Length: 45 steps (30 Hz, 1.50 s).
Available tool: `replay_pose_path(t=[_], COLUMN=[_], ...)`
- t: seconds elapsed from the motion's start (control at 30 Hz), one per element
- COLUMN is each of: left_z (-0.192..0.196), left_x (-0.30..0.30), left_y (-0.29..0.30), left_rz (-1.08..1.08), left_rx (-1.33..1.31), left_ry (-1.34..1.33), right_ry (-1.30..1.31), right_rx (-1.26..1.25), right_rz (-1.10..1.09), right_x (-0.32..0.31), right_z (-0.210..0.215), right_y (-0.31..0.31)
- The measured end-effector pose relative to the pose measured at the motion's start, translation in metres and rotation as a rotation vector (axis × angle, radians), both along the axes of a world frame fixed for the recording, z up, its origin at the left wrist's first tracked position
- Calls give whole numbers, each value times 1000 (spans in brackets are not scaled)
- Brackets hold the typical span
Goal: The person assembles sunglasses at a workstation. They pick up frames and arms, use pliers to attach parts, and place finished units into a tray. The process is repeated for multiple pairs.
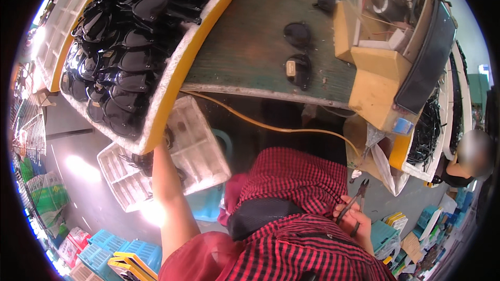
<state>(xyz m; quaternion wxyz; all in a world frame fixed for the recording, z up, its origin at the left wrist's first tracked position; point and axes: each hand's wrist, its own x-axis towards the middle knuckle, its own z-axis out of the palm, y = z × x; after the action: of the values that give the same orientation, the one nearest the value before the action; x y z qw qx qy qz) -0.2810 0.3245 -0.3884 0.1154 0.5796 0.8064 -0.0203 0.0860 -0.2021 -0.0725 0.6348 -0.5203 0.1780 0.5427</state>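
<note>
Green and worn, a long workbench top (245, 47) fills the upper middle of the head view, with a grey floor (88, 177) showing below it on the left. On the bench's left end sits a yellow-edged white foam tray (172, 80) heaped with glossy black moulded plastic parts (122, 47). Two more of those black parts (298, 52) lie loose on the bare green surface, and a yellowish boxy fixture with wires (372, 70) stands at the bench's right end. A thin yellow hose (271, 127) runs along under the bench edge.

Below the heaped tray, a white gridded foam tray (195, 148) rests lower down, over a pale blue plastic stool (211, 203). The person's left arm (169, 198) reaches up beneath the yellow-edged tray toward that lower tray; the left hand itself is hidden behind the tray edge, so whether its fingers are open or closed cannot be told.

The right hand (354, 218) rests on the red-and-black checked cloth (297, 177) covering the lap, fingers curled tight around the handles of small black side cutters (357, 195), whose tips point up and right. Blue plastic crates (125, 252) stand on the floor at lower left, and another person (466, 161) sits at the far right.
</note>
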Motion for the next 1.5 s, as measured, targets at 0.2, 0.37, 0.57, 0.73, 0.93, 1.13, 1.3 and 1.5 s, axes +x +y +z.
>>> replay_pose_path(t=[0.2,0.37,0.57,0.73,0.93,1.13,1.3,1.5], left_z=[21,135,271,398,387,322,306,308], left_x=[-26,1,52,165,243,224,248,273], left_y=[-61,-175,-220,-255,-317,-327,-315,-312], left_rz=[220,1029,701,-343,-796,-566,-149,-115], left_rx=[163,-64,-34,8,-73,-827,-1127,-910], left_ry=[-812,-1841,-2149,-2348,-2195,-1860,-1850,-1875], right_ry=[90,27,-353,-567,-827,-1158,-1467,-1373], right_rx=[145,161,255,478,375,108,152,2], right_rz=[-59,-36,383,577,76,41,307,185], right_x=[-2,-7,-8,-10,-30,-10,9,22], right_z=[-17,-4,45,78,72,13,0,5], right_y=[-15,-20,-12,46,69,43,52,68])
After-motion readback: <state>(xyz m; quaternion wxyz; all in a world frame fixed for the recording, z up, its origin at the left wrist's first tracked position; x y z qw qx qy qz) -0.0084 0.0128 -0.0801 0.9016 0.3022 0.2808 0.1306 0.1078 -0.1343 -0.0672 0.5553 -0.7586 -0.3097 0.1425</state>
